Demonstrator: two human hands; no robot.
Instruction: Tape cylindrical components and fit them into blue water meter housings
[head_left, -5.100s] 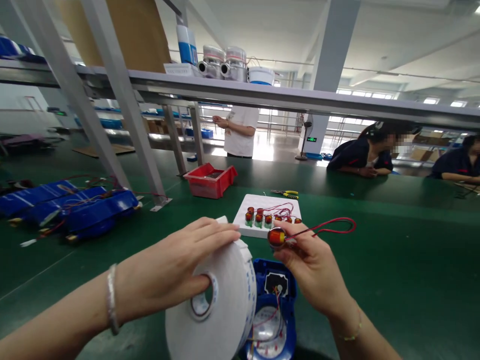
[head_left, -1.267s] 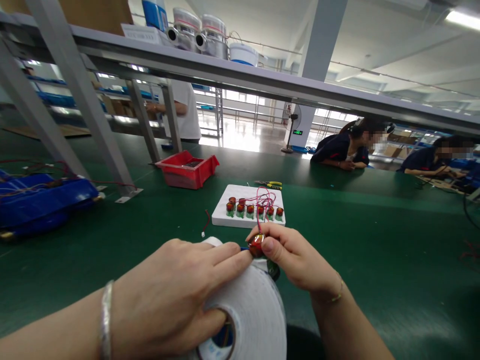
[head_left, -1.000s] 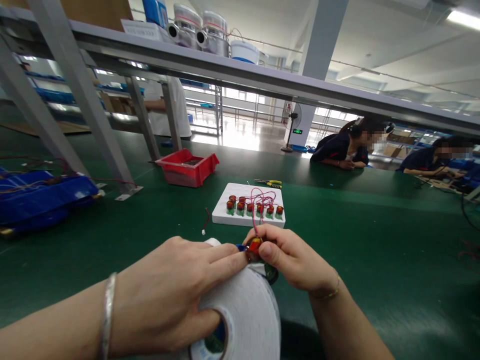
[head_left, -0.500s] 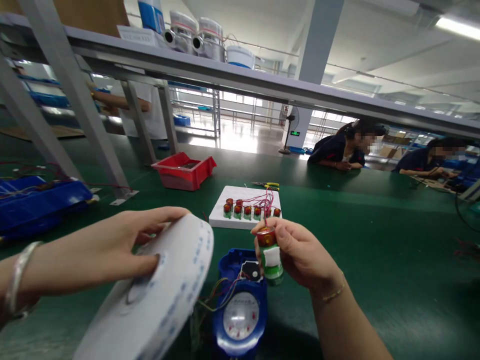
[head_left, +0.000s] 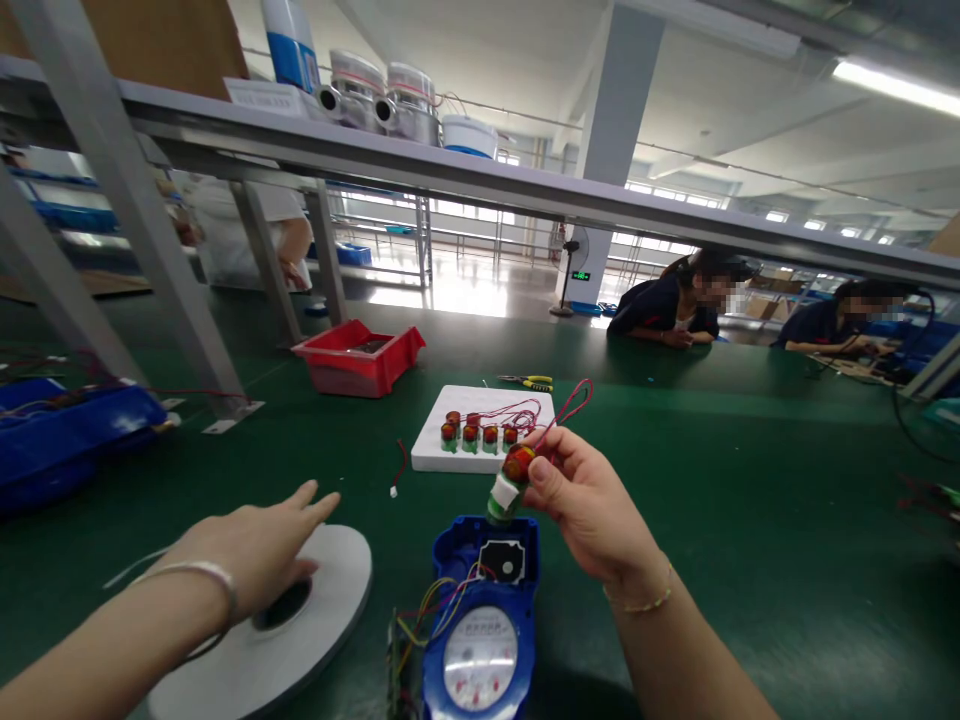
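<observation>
A green battery (head_left: 501, 497) with a reddish-brown top, red wires and a white pad on its side is pinched in my right hand (head_left: 574, 495). It is tilted above the far end of a blue water meter (head_left: 481, 650), whose housing shows a round dial and loose coloured wires. A green circuit board (head_left: 393, 655) stands at the meter's left side. My left hand (head_left: 244, 555), fingers spread, is over a white tape roll (head_left: 337, 580) lying flat on the table. Whether the fingertips touch the roll's core is unclear.
Several similar batteries (head_left: 470, 440) stand on a white foam block (head_left: 442, 463). Behind it lie yellow-handled pliers (head_left: 529, 382). A red bin (head_left: 352, 370) is at the back left, blue housings (head_left: 67, 435) are at far left, and a shelf (head_left: 360, 150) crosses overhead. Two people lean on the table's far side.
My left hand has lowered the tape roll onto the table and its fingers have opened. My right hand has tilted the battery and shifted it slightly left over the meter.
</observation>
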